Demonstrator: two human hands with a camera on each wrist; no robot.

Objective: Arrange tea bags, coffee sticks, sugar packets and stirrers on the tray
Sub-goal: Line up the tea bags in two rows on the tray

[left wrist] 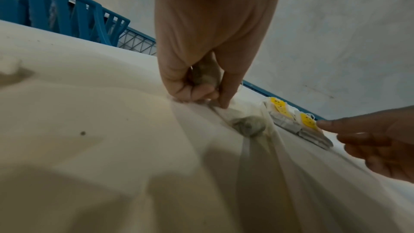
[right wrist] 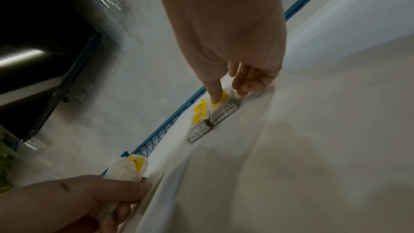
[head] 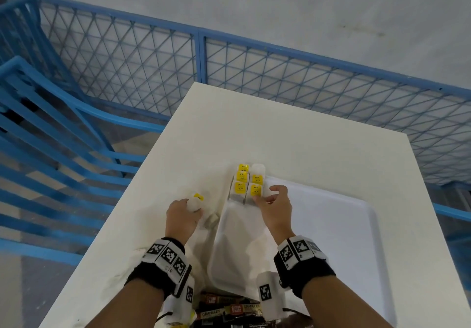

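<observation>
At a white table (head: 293, 133) fenced by blue mesh railing (head: 142, 54), I work two-handed over a white tray (head: 331, 225) that lies on the near right part of the tabletop. My left hand (head: 182, 216) is clenched around a single tea bag (head: 195, 201), its yellow tag poking up past my knuckles, and it sits low over the table just left of the tray's left rim; from the left wrist view my curled fingers (left wrist: 201, 91) pinch the bag down against the surface. A second loose tea bag (head: 211, 220) lies on the table just beside that hand, between it and the tray. My right hand (head: 274, 206) holds nothing: its fingers are relaxed and its forefinger tip (right wrist: 215, 98) presses on the yellow tag of the nearest bag in the rows of tea bags (head: 248, 183) laid out at the tray's far left corner. Those bags stand in two short columns, side by side and overlapping, yellow tags uppermost, with the farthest ones reaching over the tray's far edge. The rest of the tray's floor shows bare white. At the bottom of the head view, between my wrists and hard against the tray's near edge, lies a heap of brown coffee sticks (head: 229, 310) printed with the word GRANULES.
</observation>
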